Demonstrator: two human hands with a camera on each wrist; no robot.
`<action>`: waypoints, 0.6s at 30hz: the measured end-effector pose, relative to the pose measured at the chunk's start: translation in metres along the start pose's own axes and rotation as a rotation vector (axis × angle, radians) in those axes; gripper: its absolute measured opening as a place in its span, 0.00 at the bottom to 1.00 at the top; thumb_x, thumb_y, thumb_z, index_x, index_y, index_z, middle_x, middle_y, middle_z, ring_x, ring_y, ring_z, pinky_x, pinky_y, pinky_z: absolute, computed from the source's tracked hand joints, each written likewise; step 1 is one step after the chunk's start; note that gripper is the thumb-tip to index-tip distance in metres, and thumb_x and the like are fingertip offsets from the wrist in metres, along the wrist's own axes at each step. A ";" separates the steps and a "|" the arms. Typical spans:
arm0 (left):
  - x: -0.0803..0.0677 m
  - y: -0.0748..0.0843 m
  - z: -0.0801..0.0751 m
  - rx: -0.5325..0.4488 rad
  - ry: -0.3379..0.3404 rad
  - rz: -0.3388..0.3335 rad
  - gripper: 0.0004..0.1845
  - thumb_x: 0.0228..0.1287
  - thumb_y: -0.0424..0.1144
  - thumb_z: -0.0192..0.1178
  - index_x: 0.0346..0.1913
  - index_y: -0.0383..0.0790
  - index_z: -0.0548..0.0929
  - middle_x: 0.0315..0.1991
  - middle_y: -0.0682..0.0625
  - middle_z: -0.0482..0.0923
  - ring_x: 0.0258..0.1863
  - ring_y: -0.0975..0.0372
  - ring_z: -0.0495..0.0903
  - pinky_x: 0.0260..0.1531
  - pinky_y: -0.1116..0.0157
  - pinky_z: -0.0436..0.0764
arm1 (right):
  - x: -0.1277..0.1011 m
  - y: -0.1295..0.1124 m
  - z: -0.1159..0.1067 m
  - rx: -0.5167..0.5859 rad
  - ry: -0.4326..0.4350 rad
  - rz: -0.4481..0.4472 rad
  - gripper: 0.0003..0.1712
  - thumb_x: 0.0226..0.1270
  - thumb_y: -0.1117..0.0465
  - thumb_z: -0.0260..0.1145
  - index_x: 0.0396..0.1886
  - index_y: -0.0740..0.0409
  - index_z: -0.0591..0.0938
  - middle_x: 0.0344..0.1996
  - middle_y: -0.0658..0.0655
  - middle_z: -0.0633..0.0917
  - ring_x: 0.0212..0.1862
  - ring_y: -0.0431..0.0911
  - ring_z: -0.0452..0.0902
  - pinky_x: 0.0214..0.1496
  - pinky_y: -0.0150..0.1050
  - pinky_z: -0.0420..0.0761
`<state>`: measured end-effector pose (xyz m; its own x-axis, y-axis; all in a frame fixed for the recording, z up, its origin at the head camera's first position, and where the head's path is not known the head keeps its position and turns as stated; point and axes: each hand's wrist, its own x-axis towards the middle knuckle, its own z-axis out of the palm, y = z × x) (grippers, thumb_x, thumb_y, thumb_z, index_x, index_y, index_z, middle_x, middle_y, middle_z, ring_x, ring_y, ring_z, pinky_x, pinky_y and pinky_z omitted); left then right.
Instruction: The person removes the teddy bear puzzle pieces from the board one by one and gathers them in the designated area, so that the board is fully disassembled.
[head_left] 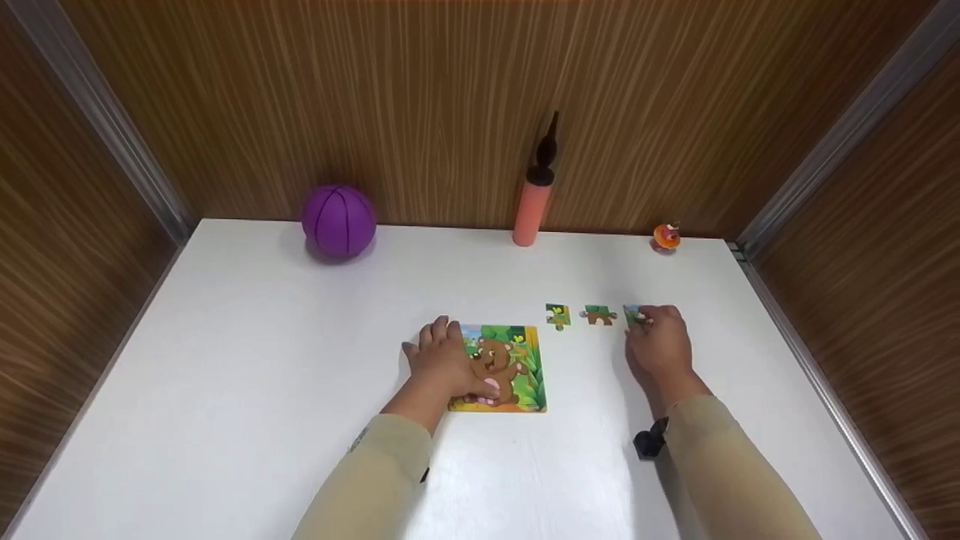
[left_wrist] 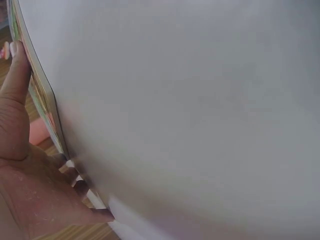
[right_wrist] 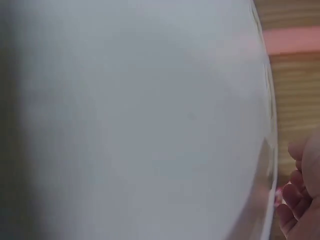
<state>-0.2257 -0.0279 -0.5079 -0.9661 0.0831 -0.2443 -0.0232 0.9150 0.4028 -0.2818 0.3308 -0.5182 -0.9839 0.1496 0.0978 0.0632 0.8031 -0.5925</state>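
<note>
A square jigsaw puzzle [head_left: 531, 386] with a brown bear picture lies on the white table. My left hand [head_left: 442, 367] rests over its left side, thumb laid across the bear and fingers spread toward the far left corner. The left wrist view shows the thumb [left_wrist: 17, 75] on the board and the fingertips down at the table. Right of the puzzle, my right hand [head_left: 661, 341] pinches a green and blue puzzle piece [head_left: 631, 312], its fingers partly covering it. Two loose pieces lie in line with it: a brown and green one [head_left: 598, 310] and a yellow-green one [head_left: 557, 313].
Along the back wall stand a purple ball [head_left: 339, 222] at the left, a pink hand pump [head_left: 532, 210] with a black top in the middle, and a small orange toy [head_left: 666, 237] at the right. Wood-grain panels enclose the white table [head_left: 262, 360] on three sides.
</note>
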 end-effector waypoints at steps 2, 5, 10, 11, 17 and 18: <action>0.000 0.000 0.000 -0.003 -0.001 0.000 0.77 0.40 0.73 0.81 0.85 0.33 0.52 0.84 0.37 0.45 0.82 0.44 0.47 0.74 0.29 0.50 | -0.003 -0.005 0.001 0.010 -0.002 -0.024 0.23 0.80 0.67 0.59 0.68 0.74 0.76 0.60 0.70 0.74 0.66 0.65 0.74 0.70 0.57 0.75; 0.000 0.001 0.000 -0.007 0.000 0.001 0.77 0.40 0.73 0.81 0.85 0.34 0.52 0.84 0.37 0.45 0.82 0.43 0.47 0.74 0.29 0.49 | -0.006 -0.011 0.002 0.024 -0.009 -0.048 0.23 0.80 0.66 0.58 0.69 0.72 0.75 0.62 0.69 0.74 0.69 0.65 0.72 0.72 0.58 0.73; 0.000 0.003 0.000 -0.005 -0.010 0.001 0.78 0.39 0.73 0.82 0.85 0.34 0.52 0.85 0.37 0.45 0.82 0.44 0.46 0.74 0.29 0.49 | -0.013 -0.023 0.007 0.036 -0.035 -0.102 0.25 0.80 0.64 0.62 0.70 0.72 0.76 0.62 0.69 0.76 0.66 0.64 0.74 0.70 0.59 0.75; 0.002 0.002 0.001 -0.002 -0.014 -0.002 0.78 0.38 0.73 0.82 0.85 0.34 0.51 0.85 0.37 0.44 0.82 0.44 0.45 0.74 0.29 0.48 | -0.015 -0.026 0.008 0.040 -0.045 -0.111 0.25 0.79 0.63 0.63 0.70 0.71 0.76 0.61 0.69 0.76 0.65 0.64 0.75 0.68 0.58 0.76; 0.009 -0.001 0.005 -0.007 -0.037 -0.017 0.80 0.39 0.73 0.81 0.85 0.34 0.49 0.85 0.37 0.42 0.82 0.43 0.43 0.74 0.28 0.46 | -0.030 -0.052 0.022 0.058 -0.104 -0.179 0.23 0.77 0.63 0.67 0.66 0.68 0.79 0.55 0.67 0.81 0.55 0.60 0.80 0.60 0.56 0.81; 0.008 -0.001 0.004 -0.009 -0.036 -0.017 0.79 0.39 0.73 0.81 0.85 0.34 0.49 0.85 0.37 0.42 0.82 0.43 0.43 0.74 0.28 0.46 | -0.033 -0.057 0.025 0.059 -0.114 -0.189 0.24 0.76 0.63 0.68 0.66 0.68 0.79 0.54 0.67 0.81 0.54 0.59 0.81 0.59 0.55 0.82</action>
<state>-0.2321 -0.0267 -0.5139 -0.9556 0.0821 -0.2829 -0.0419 0.9127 0.4065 -0.2570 0.2653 -0.5075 -0.9900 -0.0692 0.1231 -0.1311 0.7749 -0.6183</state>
